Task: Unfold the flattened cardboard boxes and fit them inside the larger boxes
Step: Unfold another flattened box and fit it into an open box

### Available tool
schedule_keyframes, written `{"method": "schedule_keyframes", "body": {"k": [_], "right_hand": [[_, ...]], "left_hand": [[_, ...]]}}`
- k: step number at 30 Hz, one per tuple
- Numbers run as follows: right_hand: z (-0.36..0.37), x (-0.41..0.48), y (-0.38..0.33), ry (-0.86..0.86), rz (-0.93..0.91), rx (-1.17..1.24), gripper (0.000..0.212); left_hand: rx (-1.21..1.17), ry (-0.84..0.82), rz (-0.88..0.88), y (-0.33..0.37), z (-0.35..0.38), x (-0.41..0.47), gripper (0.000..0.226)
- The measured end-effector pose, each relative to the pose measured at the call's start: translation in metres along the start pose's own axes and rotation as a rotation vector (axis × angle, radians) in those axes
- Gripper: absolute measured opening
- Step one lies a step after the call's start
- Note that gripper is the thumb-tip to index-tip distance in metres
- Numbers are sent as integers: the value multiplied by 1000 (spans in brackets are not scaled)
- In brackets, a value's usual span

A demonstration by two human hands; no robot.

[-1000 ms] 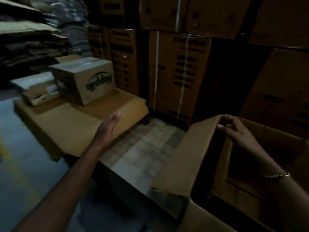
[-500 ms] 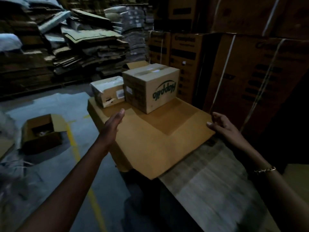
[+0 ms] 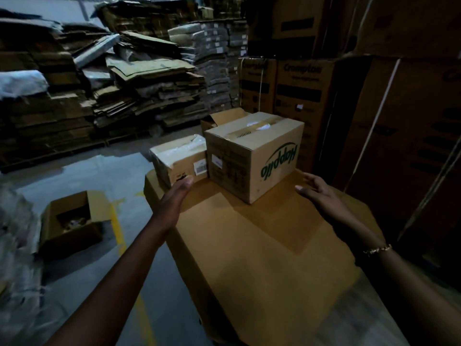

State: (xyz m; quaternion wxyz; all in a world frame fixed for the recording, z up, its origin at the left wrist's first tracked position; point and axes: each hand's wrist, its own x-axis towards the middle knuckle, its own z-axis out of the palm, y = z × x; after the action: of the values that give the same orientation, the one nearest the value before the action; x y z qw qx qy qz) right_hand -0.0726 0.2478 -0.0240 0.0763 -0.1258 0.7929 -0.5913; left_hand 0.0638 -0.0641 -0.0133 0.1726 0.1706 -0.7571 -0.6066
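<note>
Both hands are empty, fingers straight and loosely together, gripping nothing. The left hand [image 3: 174, 198] stands on edge with its fingertips [image 3: 187, 181] at the near lower corner of the small taped box [image 3: 178, 159]; whether they touch it cannot be told. The right hand [image 3: 321, 196] reaches from 4 o'clock, palm turned inward, fingers spread slightly, just right of the Happilo box [image 3: 252, 158] and apart from it. A bracelet [image 3: 377, 249] circles the right wrist.

Both forearms stretch forward over the flattened cardboard [image 3: 249, 245], a broad brown stack in the middle of the view. The two boxes stand on its far end, at 12 o'clock from the hands, side by side and touching or nearly so. The Happilo box is sealed with tape, its green print upside down. The small one is closed too, covered on top with pale plastic or tape. Behind them an open flap [image 3: 224, 118] of another carton shows.

At 9 o'clock, on the floor, sits an open carton [image 3: 72, 221] with some pale scraps inside, beside a yellow floor line [image 3: 117, 226]. At 11 o'clock rise piles of flat cardboard [image 3: 99, 91]. From 1 to 3 o'clock stand tall strapped Crompton cartons [image 3: 301, 96], close against the stack's right side.
</note>
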Motion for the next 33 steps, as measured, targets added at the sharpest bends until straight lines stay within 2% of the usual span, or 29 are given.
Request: {"method": "schedule_keyframes", "body": {"k": [3,6,10,17,23,26,29,31,33], "right_hand": [[22,37,-6,-2,3,15,66],[42,69,-8,7,11,3,66],[67,109,-6,45,49,-4,67],[114,188,-9,215,166,66,70],[151,238,-23,312,316,160,71],[165,250,-35,327,311,145,61],[174,252,-38,339,296,145,54],[175,246,-37,377,284,170,51],[171,235,-33,457,292,209,50]], "left_hand": [[39,-17,-11,-5,-10,44,28],[71,-48,-10,-11,-17,98,20],[98,-151,-11,-27,-17,178,49],[108,-276,9,-36,-2,319,47],[107,-324,-48,-41,-2,432,77],[80,-407,-77,-37,5,460,90],[37,-453,-104,-43,15,465,84],[84,-455,-81,-52,18,464,97],[85,-485,-45,-64,19,459,87]]}}
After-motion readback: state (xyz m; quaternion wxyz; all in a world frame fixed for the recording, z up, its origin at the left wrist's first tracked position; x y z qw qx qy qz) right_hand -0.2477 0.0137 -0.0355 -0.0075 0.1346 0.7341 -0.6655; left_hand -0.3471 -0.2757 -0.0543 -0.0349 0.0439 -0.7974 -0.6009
